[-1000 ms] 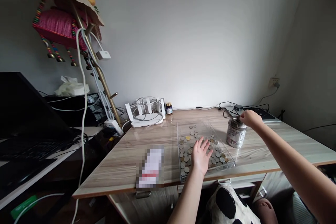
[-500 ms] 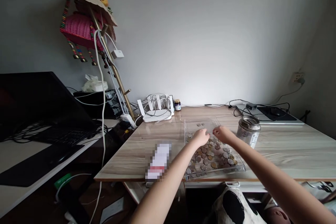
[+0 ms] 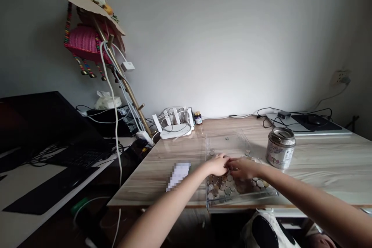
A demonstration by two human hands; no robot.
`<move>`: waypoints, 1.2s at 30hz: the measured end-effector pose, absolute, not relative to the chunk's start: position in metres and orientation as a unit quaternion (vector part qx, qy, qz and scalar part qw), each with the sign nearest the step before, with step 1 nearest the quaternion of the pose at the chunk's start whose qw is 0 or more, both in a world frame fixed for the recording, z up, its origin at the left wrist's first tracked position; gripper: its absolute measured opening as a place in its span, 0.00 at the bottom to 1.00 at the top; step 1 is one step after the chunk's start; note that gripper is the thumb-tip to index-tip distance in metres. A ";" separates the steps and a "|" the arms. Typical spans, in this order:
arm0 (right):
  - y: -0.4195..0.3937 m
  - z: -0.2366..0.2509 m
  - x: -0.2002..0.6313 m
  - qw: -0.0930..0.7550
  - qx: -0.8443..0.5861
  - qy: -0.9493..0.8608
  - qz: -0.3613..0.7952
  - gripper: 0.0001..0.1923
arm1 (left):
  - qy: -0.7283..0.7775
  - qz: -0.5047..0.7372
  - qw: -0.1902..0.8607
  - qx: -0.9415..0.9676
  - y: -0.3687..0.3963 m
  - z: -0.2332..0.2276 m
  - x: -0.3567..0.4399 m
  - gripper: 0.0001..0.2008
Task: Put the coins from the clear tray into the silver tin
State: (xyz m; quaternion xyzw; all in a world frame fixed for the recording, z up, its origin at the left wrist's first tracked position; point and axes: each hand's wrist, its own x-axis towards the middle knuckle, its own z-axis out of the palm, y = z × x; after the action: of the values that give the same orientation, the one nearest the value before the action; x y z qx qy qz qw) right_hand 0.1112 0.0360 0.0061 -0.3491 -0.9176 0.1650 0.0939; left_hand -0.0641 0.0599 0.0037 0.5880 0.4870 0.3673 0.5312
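Observation:
Several loose coins (image 3: 229, 184) lie in a clear plastic tray (image 3: 213, 145) at the table's front edge. Over the middle of the tray, my left hand (image 3: 217, 164) reaches in from the left with its fingers stretched low over the coins. My right hand (image 3: 245, 167) comes from the other side, fingers spread and pointing left, palm down on or just above the coins. The fingertips of both hands meet or overlap, and the coins beneath them are hidden. Right of the tray stands a patterned tin can (image 3: 281, 149) with a slot in its lid.
A blurred-out phone-like object (image 3: 178, 176) lies left of the tray. Behind are a white router (image 3: 176, 131) and a small dark jar (image 3: 198, 117). A laptop (image 3: 319, 128) with a mouse and cables sits back right. White cables hang from a stand (image 3: 129, 89) at left.
Both hands have come down and nearer to me in the tray, and their fingers have opened out from closed shapes. Coins at the tray's far end have shifted. The view has tilted slightly.

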 end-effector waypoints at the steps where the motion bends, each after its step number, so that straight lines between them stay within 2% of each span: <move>1: 0.028 0.007 0.114 0.095 -0.359 -0.911 0.180 0.17 | 0.486 0.335 0.515 0.622 0.053 0.009 -0.069 0.09; 4: 0.013 0.016 0.115 0.077 -0.434 -0.868 0.229 0.22 | 0.518 0.261 0.470 0.665 0.044 0.026 -0.073 0.08; 8: 0.005 0.027 0.104 0.043 -0.512 -0.819 0.257 0.30 | 0.544 0.246 0.456 0.660 0.039 0.036 -0.061 0.10; 11: -0.007 0.029 0.097 0.034 -0.550 -0.794 0.255 0.26 | 0.565 0.244 0.435 0.658 0.027 0.032 -0.051 0.12; 17: -0.030 0.024 0.090 0.059 -0.528 -0.834 0.151 0.16 | 0.591 0.199 0.396 0.674 0.006 0.031 -0.052 0.12; 21: -0.030 0.026 0.089 0.040 -0.516 -0.835 0.187 0.22 | 0.592 0.082 0.395 0.698 -0.004 0.043 -0.057 0.10; 23: -0.031 0.030 0.090 0.026 -0.512 -0.834 0.207 0.22 | 0.586 0.035 0.388 0.711 -0.014 0.048 -0.057 0.08; 28: -0.035 0.045 0.090 0.006 -0.507 -0.835 0.214 0.13 | 0.553 -0.002 0.256 0.793 -0.038 0.058 -0.057 0.10; 30: -0.034 0.047 0.089 -0.006 -0.504 -0.827 0.247 0.13 | 0.537 -0.046 0.248 0.805 -0.042 0.061 -0.057 0.09; 36: -0.023 0.028 0.084 0.018 -0.473 -0.759 0.447 0.14 | 0.529 -0.120 0.332 0.772 -0.034 0.066 -0.060 0.08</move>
State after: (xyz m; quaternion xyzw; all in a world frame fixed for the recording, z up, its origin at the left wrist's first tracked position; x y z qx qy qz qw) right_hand 0.0838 -0.0229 0.0285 -0.4731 -0.7590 0.4468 0.0182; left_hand -0.0597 -0.0340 0.0662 0.7718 0.5291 -0.1202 0.3317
